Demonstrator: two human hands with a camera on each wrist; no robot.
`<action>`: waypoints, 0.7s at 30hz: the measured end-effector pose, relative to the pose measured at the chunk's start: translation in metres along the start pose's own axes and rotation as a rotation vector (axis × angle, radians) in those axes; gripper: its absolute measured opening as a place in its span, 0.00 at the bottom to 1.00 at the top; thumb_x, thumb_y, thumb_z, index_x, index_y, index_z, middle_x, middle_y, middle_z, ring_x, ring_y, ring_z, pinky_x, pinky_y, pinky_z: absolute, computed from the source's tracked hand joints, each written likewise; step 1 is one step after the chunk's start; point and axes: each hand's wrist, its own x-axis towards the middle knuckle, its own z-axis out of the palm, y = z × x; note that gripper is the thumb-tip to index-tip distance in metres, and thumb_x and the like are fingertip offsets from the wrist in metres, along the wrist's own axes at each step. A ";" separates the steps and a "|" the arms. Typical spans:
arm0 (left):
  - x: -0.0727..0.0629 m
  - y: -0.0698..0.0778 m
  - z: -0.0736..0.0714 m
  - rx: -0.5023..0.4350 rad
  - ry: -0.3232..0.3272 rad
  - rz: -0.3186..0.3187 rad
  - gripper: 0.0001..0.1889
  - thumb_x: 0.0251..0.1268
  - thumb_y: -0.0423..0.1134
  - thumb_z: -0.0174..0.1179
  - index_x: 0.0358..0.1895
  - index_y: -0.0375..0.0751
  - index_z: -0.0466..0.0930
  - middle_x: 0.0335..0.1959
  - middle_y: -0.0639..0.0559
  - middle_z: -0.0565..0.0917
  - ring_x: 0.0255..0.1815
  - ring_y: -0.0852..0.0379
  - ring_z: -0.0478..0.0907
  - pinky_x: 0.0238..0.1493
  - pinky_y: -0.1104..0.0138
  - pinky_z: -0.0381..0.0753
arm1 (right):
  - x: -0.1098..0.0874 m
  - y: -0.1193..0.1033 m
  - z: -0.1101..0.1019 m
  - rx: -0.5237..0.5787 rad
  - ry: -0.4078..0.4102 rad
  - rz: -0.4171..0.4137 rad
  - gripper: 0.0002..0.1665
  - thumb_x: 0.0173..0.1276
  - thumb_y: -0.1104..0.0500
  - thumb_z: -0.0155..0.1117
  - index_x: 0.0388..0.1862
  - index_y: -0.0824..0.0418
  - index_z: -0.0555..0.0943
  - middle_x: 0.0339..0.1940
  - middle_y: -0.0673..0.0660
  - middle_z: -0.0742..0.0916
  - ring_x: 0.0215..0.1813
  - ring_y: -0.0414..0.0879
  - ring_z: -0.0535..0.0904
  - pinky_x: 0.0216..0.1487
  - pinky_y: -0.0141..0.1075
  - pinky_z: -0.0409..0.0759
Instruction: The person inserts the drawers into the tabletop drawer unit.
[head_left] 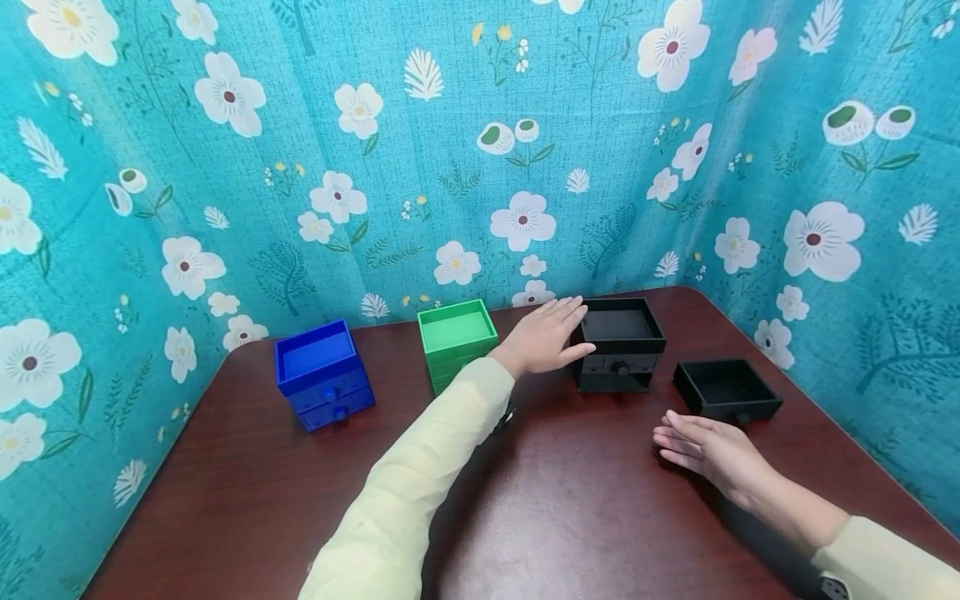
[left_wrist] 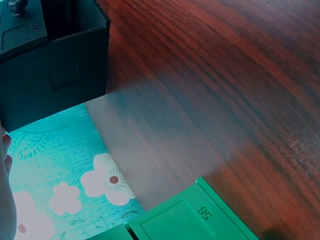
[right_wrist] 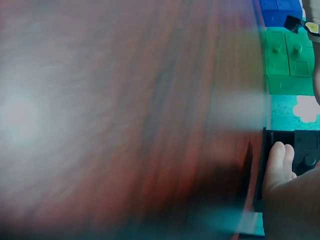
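Observation:
My left hand lies at the left side of a small black drawer box, fingers extended along its upper left edge and thumb pointing toward its front. The box has an open-topped tray, one drawer with a round knob, and an open slot beneath. To its right, a loose black drawer sits on the table, knob toward me. My right hand hovers in front of that drawer with fingers extended, holding nothing. In the left wrist view, the side of the black box shows at upper left.
A green drawer box stands left of the black one, partly behind my left forearm. Farther left is a blue drawer box. The dark wooden table meets a flowered teal curtain at the back and sides.

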 end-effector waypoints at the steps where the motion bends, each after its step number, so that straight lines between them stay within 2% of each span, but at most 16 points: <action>1: 0.000 0.000 0.000 -0.001 0.000 0.000 0.40 0.73 0.67 0.34 0.78 0.44 0.51 0.78 0.50 0.51 0.78 0.58 0.43 0.73 0.69 0.32 | -0.002 0.001 -0.003 0.006 0.001 0.004 0.47 0.71 0.45 0.61 0.73 0.74 0.54 0.52 0.59 0.84 0.50 0.44 0.83 0.55 0.45 0.78; 7: -0.001 0.000 0.000 -0.008 -0.004 -0.002 0.40 0.72 0.67 0.34 0.78 0.44 0.51 0.78 0.50 0.51 0.78 0.58 0.43 0.73 0.69 0.32 | -0.009 0.011 -0.022 0.068 0.017 0.052 0.48 0.72 0.47 0.60 0.74 0.75 0.50 0.49 0.57 0.85 0.48 0.45 0.84 0.54 0.46 0.79; 14: -0.001 0.001 0.000 -0.020 0.001 0.007 0.40 0.73 0.67 0.36 0.77 0.43 0.52 0.78 0.50 0.52 0.77 0.57 0.45 0.74 0.67 0.37 | -0.010 0.019 -0.043 0.135 0.046 0.067 0.46 0.72 0.51 0.61 0.74 0.74 0.49 0.45 0.56 0.86 0.46 0.43 0.85 0.54 0.44 0.79; 21: 0.000 0.000 0.001 -0.034 0.004 0.000 0.40 0.73 0.67 0.36 0.78 0.44 0.51 0.78 0.50 0.52 0.77 0.58 0.44 0.74 0.67 0.38 | -0.005 0.016 -0.059 0.165 0.079 0.091 0.55 0.69 0.51 0.64 0.75 0.75 0.41 0.41 0.51 0.85 0.43 0.41 0.85 0.55 0.45 0.78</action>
